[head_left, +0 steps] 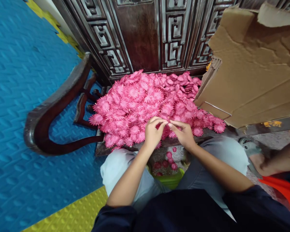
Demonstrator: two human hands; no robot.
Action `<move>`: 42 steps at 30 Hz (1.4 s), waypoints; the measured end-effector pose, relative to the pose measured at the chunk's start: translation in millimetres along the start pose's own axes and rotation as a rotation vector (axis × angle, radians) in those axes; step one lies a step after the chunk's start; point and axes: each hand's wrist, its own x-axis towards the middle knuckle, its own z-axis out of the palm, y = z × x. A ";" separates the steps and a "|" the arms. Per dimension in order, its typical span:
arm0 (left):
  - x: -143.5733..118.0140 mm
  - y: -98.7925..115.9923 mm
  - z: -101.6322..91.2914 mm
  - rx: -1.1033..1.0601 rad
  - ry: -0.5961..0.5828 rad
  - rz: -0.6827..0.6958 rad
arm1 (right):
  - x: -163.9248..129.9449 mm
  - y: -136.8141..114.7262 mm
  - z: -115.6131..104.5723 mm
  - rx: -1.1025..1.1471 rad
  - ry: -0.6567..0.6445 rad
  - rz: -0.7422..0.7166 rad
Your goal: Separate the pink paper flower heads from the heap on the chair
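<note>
A big heap of pink fabric flowers (147, 103) covers the seat of a dark carved wooden chair (55, 106). My left hand (153, 132) and my right hand (183, 133) meet at the heap's near edge, fingertips pinched together on one small pink flower (168, 124). Both forearms reach forward over my knees in light trousers. A few loose pink flowers (168, 161) lie on the floor between my legs.
A torn cardboard box (251, 64) leans over the right of the chair seat. Blue foam floor mats (19, 96) with a yellow mat (70, 212) lie on the left. Another person's foot (261, 161) and orange cloth (282, 190) are at the right.
</note>
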 end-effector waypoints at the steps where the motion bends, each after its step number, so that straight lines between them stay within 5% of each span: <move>1: 0.4 0.1 -0.6 0.014 0.006 -0.002 | 0.7 1.3 0.0 0.040 -0.026 0.024; 9: -2.0 1.0 2.4 0.030 0.011 0.041 | 5.0 2.5 0.5 0.283 -0.005 0.219; 30: 0.3 -2.4 0.1 -0.260 -0.024 -0.196 | 6.4 12.3 -3.8 0.065 -0.064 -0.036; 42: 6.7 -10.4 -3.4 -0.716 -0.186 -0.534 | 8.4 -4.4 -7.8 0.349 -0.230 0.120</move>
